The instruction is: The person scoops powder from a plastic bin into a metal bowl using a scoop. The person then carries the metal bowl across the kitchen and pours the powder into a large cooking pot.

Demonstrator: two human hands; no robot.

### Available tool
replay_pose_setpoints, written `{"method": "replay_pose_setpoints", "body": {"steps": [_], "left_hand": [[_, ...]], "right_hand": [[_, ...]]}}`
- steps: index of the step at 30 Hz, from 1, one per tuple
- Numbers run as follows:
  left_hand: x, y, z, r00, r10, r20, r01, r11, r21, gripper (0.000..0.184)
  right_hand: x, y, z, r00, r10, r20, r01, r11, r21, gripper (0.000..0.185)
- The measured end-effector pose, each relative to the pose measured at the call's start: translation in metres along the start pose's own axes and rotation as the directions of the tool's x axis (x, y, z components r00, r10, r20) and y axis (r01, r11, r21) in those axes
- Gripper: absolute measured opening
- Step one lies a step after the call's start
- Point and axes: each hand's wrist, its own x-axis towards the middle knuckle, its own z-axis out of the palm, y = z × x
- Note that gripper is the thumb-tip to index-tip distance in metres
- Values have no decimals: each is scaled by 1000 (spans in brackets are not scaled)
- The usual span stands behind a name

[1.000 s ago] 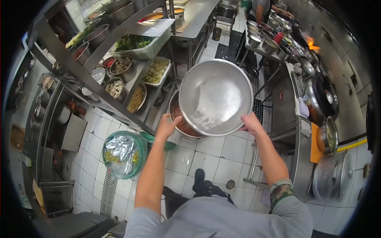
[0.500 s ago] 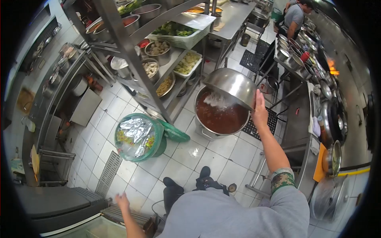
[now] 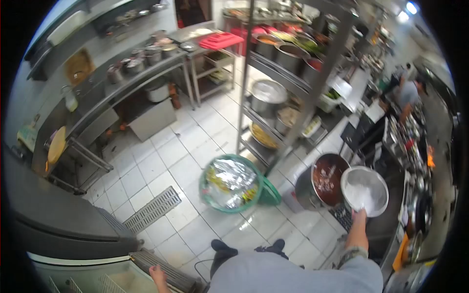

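Note:
My right hand (image 3: 359, 215) grips a round metal bowl (image 3: 380, 195) by its near rim. The bowl is tipped so that its pale inside faces me, with a whitish residue or shine in it. Directly left of the bowl stands a tall metal pot (image 3: 308, 188) of reddish-brown liquid (image 3: 328, 179), with pale bits on its surface. My left hand (image 3: 157, 274) hangs low at the left, near a slatted grey panel (image 3: 168, 268); it looks empty, its fingers loosely apart and somewhat blurred.
A green bin (image 3: 202, 193) lined with clear plastic holds scraps, its green lid (image 3: 271, 193) beside it. A steel rack (image 3: 278, 73) with pots and food rises behind. Stoves and pans line the right, where another person (image 3: 409, 93) stands. A drain grate (image 3: 154, 210) crosses the tiles.
The bowl has gone from upturned over the pot to the pot's right side, its inside now showing. My view has swung left. My left hand stays low, near the slatted panel.

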Motion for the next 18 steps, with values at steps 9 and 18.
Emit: {"method": "replay_pose_setpoints", "body": {"steps": [9,18], "left_hand": [[109,274,108,783,510,356,-610,741,279,37],[-258,670,96,-168,272,948,-862,-507,-8,29]], "right_hand": [[-196,173,-74,927,362,97,-368,929,42,35],[-432,377,74,661,699,274,-646,715,-266,54]]}}
